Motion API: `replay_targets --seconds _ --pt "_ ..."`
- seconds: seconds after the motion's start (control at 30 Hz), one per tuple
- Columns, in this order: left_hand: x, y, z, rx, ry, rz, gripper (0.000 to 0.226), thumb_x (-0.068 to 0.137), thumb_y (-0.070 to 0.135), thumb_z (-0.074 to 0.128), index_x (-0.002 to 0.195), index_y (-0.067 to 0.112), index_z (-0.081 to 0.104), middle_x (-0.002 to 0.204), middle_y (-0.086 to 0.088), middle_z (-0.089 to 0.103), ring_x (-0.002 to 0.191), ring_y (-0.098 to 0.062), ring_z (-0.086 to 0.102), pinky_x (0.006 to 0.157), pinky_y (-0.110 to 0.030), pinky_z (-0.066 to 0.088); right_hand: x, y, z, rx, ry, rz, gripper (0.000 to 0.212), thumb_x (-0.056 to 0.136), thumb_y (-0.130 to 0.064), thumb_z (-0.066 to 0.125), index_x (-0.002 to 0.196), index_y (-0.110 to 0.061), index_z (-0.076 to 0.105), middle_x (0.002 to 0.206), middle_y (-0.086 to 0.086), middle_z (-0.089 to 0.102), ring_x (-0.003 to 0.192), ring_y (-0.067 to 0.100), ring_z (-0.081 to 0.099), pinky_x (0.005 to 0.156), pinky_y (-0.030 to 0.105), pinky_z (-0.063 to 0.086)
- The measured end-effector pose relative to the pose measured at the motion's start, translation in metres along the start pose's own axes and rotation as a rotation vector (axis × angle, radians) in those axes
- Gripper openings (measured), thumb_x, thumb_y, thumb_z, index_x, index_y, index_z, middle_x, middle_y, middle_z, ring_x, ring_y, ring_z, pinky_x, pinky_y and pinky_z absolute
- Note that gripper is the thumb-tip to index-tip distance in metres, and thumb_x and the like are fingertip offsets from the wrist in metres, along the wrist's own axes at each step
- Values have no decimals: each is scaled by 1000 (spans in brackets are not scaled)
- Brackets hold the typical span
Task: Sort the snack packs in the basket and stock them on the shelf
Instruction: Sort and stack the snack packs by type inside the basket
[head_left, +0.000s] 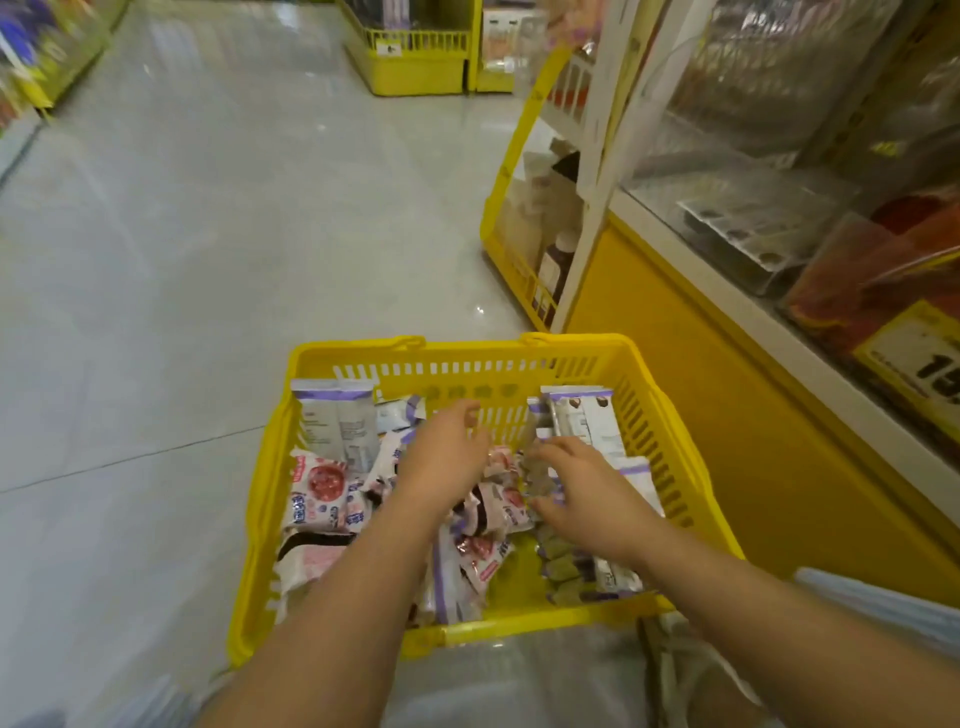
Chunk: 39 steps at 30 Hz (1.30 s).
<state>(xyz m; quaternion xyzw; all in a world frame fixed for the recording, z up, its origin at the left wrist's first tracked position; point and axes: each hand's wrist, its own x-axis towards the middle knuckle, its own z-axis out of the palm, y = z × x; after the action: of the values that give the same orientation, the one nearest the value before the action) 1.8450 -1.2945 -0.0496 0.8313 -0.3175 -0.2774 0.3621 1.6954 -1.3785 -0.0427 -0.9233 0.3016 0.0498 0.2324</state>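
A yellow plastic basket (363, 358) stands on the floor in front of me, filled with several snack packs. White packs with purple trim (335, 423) stand upright at its far left, and more of them (587, 421) lean along the right wall. Pink-and-white packs (319, 491) lie loose at the left and middle. My left hand (447, 457) reaches over the middle of the pile, fingers loosely bent, holding nothing I can see. My right hand (576, 488) pinches a blurred upright pack (537, 467) between thumb and fingers near the right-hand stack.
A yellow-and-white shelf unit (727, 322) with clear product bins rises right of the basket; a yellow price tag (919, 364) hangs on its edge. A yellow rack of bottles (524, 234) stands at its end. More yellow shelving (415, 57) lies across the grey tiled aisle.
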Motion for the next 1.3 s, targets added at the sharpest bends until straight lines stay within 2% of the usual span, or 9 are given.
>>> replay_targets --seconds 0.17,0.37,0.57,0.8,0.97,1.07,1.17,1.23,1.3 --pt "8 -40 -81 261 396 98 39 90 20 56 129 20 57 131 -5 58 117 -28 55 96 -41 44 51 -56 23 187 -97 -35 57 91 -35 60 142 -24 38 144 4 41 126 23 45 98 32 40" --pt "35 -80 -127 604 29 10 70 84 41 64 146 31 34 150 1 38 138 -26 32 113 -50 26 105 -85 34 522 -104 66 51 86 -5 58 134 -14 44 114 3 61 81 10 62 68 26 51" --pt "58 -88 -141 777 -48 53 68 81 40 66 142 37 36 146 4 41 139 -23 26 114 -56 18 149 -76 48 162 -293 -116 80 82 2 61 149 -29 28 149 7 22 115 21 50 96 27 46" --pt "59 -85 -141 873 -105 4 54 78 46 68 128 35 51 132 0 48 138 -25 23 110 -67 1 177 -71 53 -401 -25 -512 51 78 -31 63 125 -31 44 125 -6 49 93 20 59 60 27 40" --pt "53 -76 -140 920 -161 -36 38 77 36 68 113 30 56 123 -1 44 136 -28 23 109 -68 -1 182 -80 62 -589 33 -594 51 79 -26 67 125 -26 45 116 -3 58 94 21 60 76 35 49" --pt "47 -70 -151 864 -126 -51 25 76 39 71 80 29 49 99 6 49 119 -24 41 111 -62 9 185 -87 51 -573 80 -597 40 76 -30 67 111 -23 50 103 -1 62 87 24 61 73 33 44" --pt "43 -64 -171 665 -55 -23 31 73 35 75 70 28 45 75 12 49 80 -16 52 83 -33 41 180 -84 28 -507 171 -590 39 74 -49 61 105 -26 53 98 -4 64 86 24 62 65 30 37" --pt "41 -54 -183 552 -21 -4 27 70 30 77 74 26 51 74 9 55 67 -12 55 57 -25 40 171 -80 12 -441 234 -554 42 72 -54 59 104 -28 54 97 -4 65 87 24 63 62 30 36" --pt "37 -42 -192 506 10 20 24 70 29 78 78 26 55 77 7 60 66 -10 58 52 -26 42 157 -76 -4 -385 303 -496 47 69 -60 57 106 -30 55 93 -5 68 83 23 64 58 29 38"
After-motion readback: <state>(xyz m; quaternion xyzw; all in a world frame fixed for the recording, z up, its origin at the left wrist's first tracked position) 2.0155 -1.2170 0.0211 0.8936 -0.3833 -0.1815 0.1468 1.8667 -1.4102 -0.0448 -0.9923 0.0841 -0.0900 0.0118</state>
